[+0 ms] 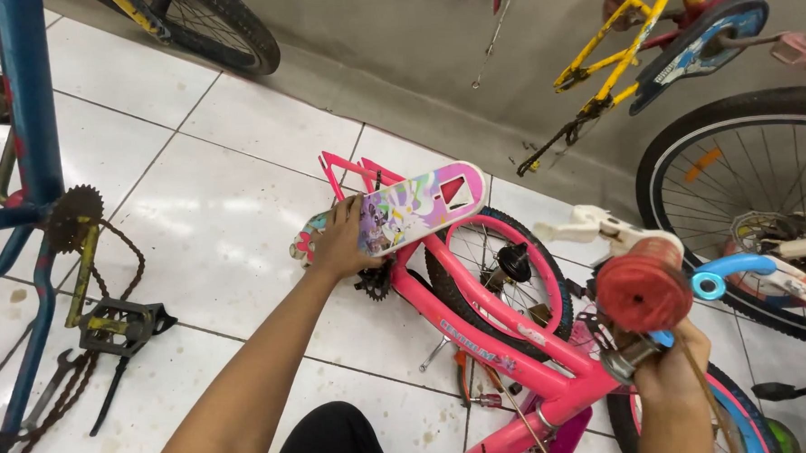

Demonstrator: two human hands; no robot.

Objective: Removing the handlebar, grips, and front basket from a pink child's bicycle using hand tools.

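Note:
A small pink children's bicycle [503, 340] lies upside down on the white tiled floor. My left hand [342, 238] grips the front end of its colourful chain guard [420, 206], which is lifted above the frame. My right hand [670, 373] holds the bicycle near the handlebar end, just below a red round grip [644, 288]. The small rear wheel [495, 268] and the black chain sprocket [375, 280] sit under the guard.
A blue bicycle frame [27, 116] with a rusty chain and a black pedal [122, 325] stands at the left, a spanner [52, 382] beneath it. A yellow bicycle [630, 35] hangs at the back right. A large wheel [755, 202] stands at the right.

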